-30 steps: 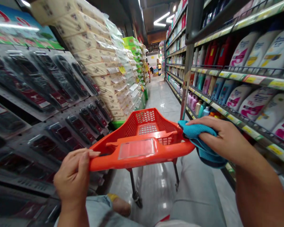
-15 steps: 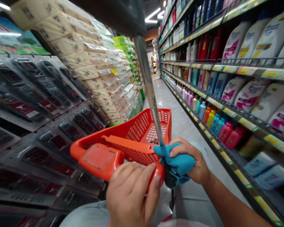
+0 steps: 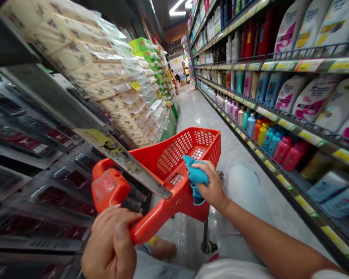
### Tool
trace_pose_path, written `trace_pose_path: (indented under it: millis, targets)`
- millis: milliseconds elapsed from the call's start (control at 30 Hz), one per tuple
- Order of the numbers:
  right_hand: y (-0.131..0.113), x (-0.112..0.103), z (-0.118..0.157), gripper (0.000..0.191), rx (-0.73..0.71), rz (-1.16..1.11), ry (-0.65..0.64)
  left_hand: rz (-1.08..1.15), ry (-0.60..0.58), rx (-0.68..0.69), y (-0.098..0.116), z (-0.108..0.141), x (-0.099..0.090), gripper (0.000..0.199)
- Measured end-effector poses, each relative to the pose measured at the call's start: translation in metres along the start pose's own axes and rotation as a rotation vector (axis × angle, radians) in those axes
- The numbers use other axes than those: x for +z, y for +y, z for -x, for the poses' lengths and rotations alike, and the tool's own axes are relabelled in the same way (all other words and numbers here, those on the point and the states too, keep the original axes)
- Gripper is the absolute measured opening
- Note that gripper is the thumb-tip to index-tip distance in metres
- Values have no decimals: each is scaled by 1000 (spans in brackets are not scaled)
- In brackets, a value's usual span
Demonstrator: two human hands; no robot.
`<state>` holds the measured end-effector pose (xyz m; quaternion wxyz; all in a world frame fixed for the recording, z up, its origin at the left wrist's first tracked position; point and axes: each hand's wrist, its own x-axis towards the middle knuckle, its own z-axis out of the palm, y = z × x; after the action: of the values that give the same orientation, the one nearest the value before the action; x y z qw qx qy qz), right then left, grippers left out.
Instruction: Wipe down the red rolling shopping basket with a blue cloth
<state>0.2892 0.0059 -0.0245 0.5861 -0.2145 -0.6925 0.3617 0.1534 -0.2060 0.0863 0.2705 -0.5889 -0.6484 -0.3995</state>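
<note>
An orange-red plastic shopping cart (image 3: 159, 215) stands in front of me, its basket of perforated plastic facing down the aisle. My left hand (image 3: 112, 240) is wrapped round the cart's handle, close to a panel with a worn label. In my right hand (image 3: 213, 190) is a bunched blue cloth (image 3: 198, 174), pressed against the right side of the basket near its rim. Part of the cloth hangs below my fingers. A long flat metal bar (image 3: 113, 147) with a yellow sticker slants across the near left; it passes in front of the basket's rear edge.
On the right, shelves (image 3: 282, 120) hold rows of shampoo bottles (image 3: 317, 93) and other colourful bottles. Stacked packs of tissues (image 3: 104, 89) rise on the left, beside hanging blister packs (image 3: 61, 193). The tiled floor (image 3: 192, 108) runs between them, with a person far off.
The cloth in my right hand has gone from the metal bar to the cart's side. My left hand has shifted left along with the handle, and the bar now leans far to the left.
</note>
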Motion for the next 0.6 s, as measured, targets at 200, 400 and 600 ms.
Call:
trace_pose_path:
  millis: [200, 400, 600]
  targets:
    - [27, 38, 33, 47, 207, 45, 208, -244, -35, 19, 7, -13, 7, 10]
    - [36, 45, 31, 44, 42, 71, 22, -350, -9, -84, -19, -18, 4, 16]
    - [58, 55, 40, 50, 185, 144, 120, -321, 124, 107, -13, -21, 11, 3]
